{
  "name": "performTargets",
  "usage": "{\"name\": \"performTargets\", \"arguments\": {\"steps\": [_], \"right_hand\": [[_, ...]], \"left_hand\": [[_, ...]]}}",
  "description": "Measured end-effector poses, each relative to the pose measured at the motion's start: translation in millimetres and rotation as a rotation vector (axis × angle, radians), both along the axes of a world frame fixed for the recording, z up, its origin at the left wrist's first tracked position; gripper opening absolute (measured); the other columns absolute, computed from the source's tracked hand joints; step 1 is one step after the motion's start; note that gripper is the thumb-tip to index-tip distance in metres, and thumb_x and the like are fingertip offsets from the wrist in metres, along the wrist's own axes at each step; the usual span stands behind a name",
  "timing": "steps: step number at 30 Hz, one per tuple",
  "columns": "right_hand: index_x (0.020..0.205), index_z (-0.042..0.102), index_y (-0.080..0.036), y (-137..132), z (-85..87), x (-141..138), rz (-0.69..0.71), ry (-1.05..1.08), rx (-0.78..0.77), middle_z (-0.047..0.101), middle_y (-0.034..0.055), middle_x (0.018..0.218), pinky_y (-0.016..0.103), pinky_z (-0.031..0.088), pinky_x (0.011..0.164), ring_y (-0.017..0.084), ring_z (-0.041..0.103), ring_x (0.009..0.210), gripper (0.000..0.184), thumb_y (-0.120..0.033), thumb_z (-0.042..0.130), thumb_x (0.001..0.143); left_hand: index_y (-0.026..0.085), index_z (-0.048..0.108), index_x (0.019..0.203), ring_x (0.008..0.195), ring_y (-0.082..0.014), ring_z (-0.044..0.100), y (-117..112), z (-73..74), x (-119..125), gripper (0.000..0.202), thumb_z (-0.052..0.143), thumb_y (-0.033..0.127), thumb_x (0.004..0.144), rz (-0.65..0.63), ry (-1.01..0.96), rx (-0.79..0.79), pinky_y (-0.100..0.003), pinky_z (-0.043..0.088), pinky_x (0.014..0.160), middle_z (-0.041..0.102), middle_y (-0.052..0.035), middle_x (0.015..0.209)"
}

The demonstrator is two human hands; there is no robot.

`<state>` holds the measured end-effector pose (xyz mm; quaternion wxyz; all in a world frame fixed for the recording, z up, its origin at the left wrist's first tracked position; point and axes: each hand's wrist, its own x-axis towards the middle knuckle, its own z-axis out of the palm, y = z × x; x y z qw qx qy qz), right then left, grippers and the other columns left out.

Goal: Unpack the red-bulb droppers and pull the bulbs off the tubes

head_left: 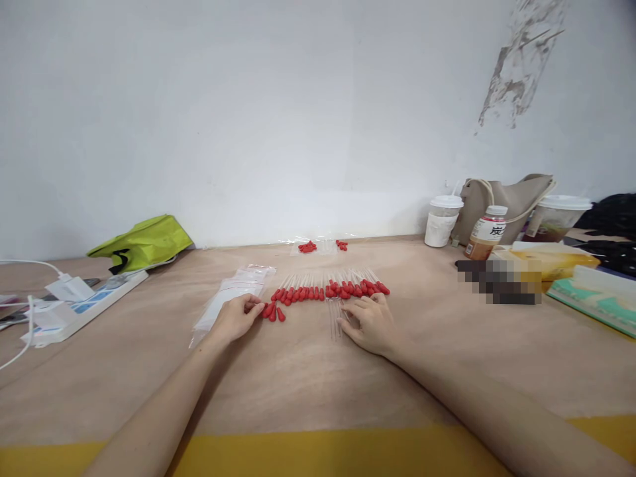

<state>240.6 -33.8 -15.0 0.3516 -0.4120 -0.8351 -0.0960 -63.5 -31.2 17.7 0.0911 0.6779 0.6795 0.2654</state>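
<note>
My left hand (pixel 237 319) pinches at the left end of a small group of loose red rubber bulbs (pixel 273 313), its thumb and forefinger closed on one of them. Several thin clear glass tubes (pixel 334 321) lie side by side in front of me. Over their right side rests my right hand (pixel 370 324), thumb and forefinger tips apart and touching the tubes. Just beyond both hands runs a row of droppers (pixel 305 293), glass ends pointing to the wall and red bulbs toward me. Part of the row's right end is close to my right knuckles.
Clear plastic bags (pixel 228 295) lie left of the row. More red bulbs (pixel 307 246) sit by the wall on clear plastic. A power strip (pixel 94 308) and green bag (pixel 144 242) are at left; a cup (pixel 444 222), bottle (pixel 487 232) and tissue pack (pixel 596 298) at right.
</note>
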Motion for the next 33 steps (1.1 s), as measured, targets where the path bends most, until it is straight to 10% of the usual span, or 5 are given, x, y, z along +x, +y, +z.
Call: {"name": "performTargets", "arguments": {"steps": [13,18,22,33], "right_hand": [[0.089,0.06,-0.019,-5.0,3.9,0.8,0.055,-0.027,-0.062,0.064,0.0065,0.085,0.036,0.025,0.078,0.018,0.052,0.078,0.043,-0.057,0.05,0.073],[0.093,0.06,-0.02,-4.9,5.4,3.6,0.063,0.011,-0.052,0.064,0.0063,0.09,0.035,0.026,0.077,0.018,0.053,0.08,0.041,-0.055,0.051,0.074],[0.087,0.061,-0.021,-3.8,6.0,13.2,0.049,0.068,-0.061,0.066,0.0038,0.083,0.033,0.027,0.076,0.016,0.055,0.075,0.03,-0.047,0.049,0.079],[0.081,0.062,-0.022,7.9,3.2,36.1,-0.067,0.092,-0.027,0.067,0.0011,0.079,0.032,0.028,0.076,0.015,0.057,0.074,0.023,-0.035,0.043,0.084]], "left_hand": [[0.019,0.063,0.087,0.072,-0.0194,0.054,-7.3,7.5,15.3,0.032,0.046,0.043,0.074,0.057,0.081,0.211,-0.029,0.04,0.064,0.062,-0.0049,0.085],[0.019,0.061,0.075,0.084,-0.0191,0.052,-13.0,7.5,46.9,0.021,0.046,0.034,0.078,-0.172,0.128,0.416,-0.031,0.039,0.075,0.058,-0.0041,0.082],[0.018,0.056,0.065,0.076,-0.0177,0.052,1.1,14.3,87.8,0.022,0.049,0.036,0.077,-0.329,0.237,0.355,-0.03,0.039,0.071,0.058,-0.0033,0.075],[0.017,0.06,0.057,0.075,-0.0247,0.058,63.9,19.9,152.4,0.044,0.052,0.059,0.065,-0.039,0.188,-0.003,-0.035,0.037,0.071,0.065,-0.0098,0.07]]}}
